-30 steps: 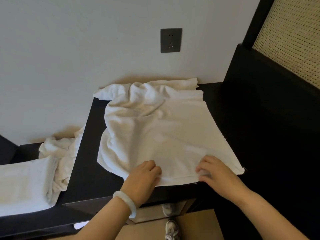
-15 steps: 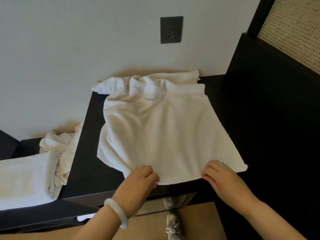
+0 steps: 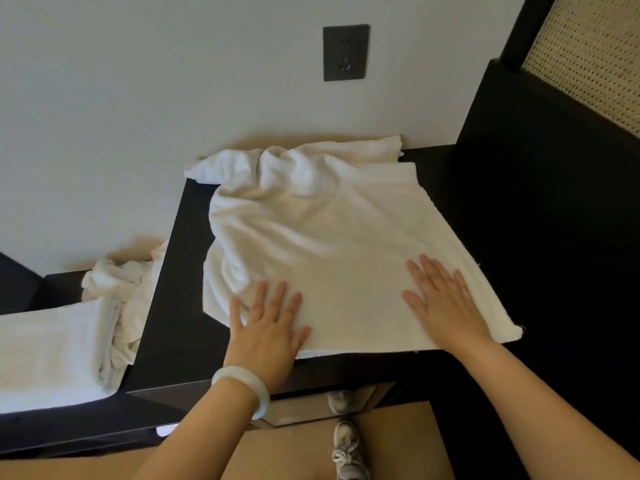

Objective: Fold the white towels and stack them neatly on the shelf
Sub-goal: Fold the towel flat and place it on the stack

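Head view: left hand [image 3: 268,332] and right hand [image 3: 441,299] press flat, fingers spread, grasping nothing, on the near part of the white towel [image 3: 332,244] spread over the dark shelf [image 3: 173,306]. Its far edge lies bunched against the wall [image 3: 138,116]. Risk: folding over those wrinkles would likely yield a crooked fold.

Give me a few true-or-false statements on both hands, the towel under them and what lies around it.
1. The left hand and right hand rest flat, fingers spread, on the white towel. True.
2. The towel's far end lies smooth and square. False: it is bunched up against the wall.
3. A pale bracelet sits on the right wrist. False: it is on the left wrist.
4. A folded towel lies on the lower surface to the left, with a crumpled towel beside it. True.
5. The wall socket holds a plug. False: nothing is plugged in.
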{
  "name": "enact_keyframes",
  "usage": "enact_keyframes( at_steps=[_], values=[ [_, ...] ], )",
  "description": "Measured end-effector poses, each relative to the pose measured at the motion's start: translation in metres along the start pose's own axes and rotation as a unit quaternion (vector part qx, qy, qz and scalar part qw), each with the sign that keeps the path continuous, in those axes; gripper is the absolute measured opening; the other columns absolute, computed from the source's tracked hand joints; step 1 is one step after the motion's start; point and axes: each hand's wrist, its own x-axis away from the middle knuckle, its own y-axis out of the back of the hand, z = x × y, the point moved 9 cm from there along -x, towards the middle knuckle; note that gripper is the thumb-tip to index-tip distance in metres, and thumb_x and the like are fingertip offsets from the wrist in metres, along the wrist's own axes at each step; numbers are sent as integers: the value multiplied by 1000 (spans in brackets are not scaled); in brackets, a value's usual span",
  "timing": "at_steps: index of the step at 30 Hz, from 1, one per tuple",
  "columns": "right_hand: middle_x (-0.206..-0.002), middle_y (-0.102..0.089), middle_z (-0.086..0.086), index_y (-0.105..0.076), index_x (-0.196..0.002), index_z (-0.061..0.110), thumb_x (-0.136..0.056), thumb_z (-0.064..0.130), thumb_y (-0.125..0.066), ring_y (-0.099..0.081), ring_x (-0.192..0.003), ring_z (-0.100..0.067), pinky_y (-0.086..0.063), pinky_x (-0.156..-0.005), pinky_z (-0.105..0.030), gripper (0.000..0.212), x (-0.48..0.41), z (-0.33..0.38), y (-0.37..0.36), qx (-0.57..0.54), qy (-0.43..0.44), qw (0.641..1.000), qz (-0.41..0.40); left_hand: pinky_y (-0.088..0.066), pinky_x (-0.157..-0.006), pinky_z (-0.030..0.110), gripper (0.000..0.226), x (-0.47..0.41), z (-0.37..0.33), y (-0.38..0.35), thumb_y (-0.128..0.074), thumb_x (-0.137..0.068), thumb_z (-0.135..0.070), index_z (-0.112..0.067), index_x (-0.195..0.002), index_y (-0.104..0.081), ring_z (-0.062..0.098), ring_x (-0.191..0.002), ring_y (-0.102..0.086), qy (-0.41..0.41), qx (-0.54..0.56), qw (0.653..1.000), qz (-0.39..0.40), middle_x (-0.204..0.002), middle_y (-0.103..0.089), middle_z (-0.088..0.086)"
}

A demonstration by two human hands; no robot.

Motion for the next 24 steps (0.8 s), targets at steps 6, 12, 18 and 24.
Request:
enact_keyframes(
  at_steps=[6,12,18,24],
  values=[
    [-153,-37,-2,-39,-144,18,-103,42,-28,-32,-139,-22,-17,-119,-46,49,-7,-9,43,69,-100,992,-17,-18,-119,43,52,15,53,25,-43,-101,-23,-19,-151,-28,26,-147,-19,135,239,953,-127,-159,-21,6],
    [-159,-28,-6,-37,-148,11,-103,36,-21,-21,-147,-21,-8,-121,-29,54,-26,159,0,-75,123,989,-34,-37,-111,36,58,21,83,5,-60,-91,-4,-20,-143,-39,20,-131,-38,237,429,864,-114,-139,-42,0],
    [-165,-7,-1,-12,-157,20,-88,51,7,-1,-151,-15,7,-122,-32,79,-28,167,-22,-26,139,989,-50,-54,-89,35,49,11,74,-20,-60,-92,4,-2,-137,-42,25,-101,-66,331,830,434,-114,-116,-63,15],
    [-162,-20,4,-30,-153,23,-91,53,-5,-14,-150,-10,1,-122,-26,73,-27,161,-13,-102,132,985,-52,-54,-74,26,25,-27,56,7,-52,-94,2,-7,-115,-64,15,-80,-62,197,919,341,-11,-98,-65,8]
  ],
)
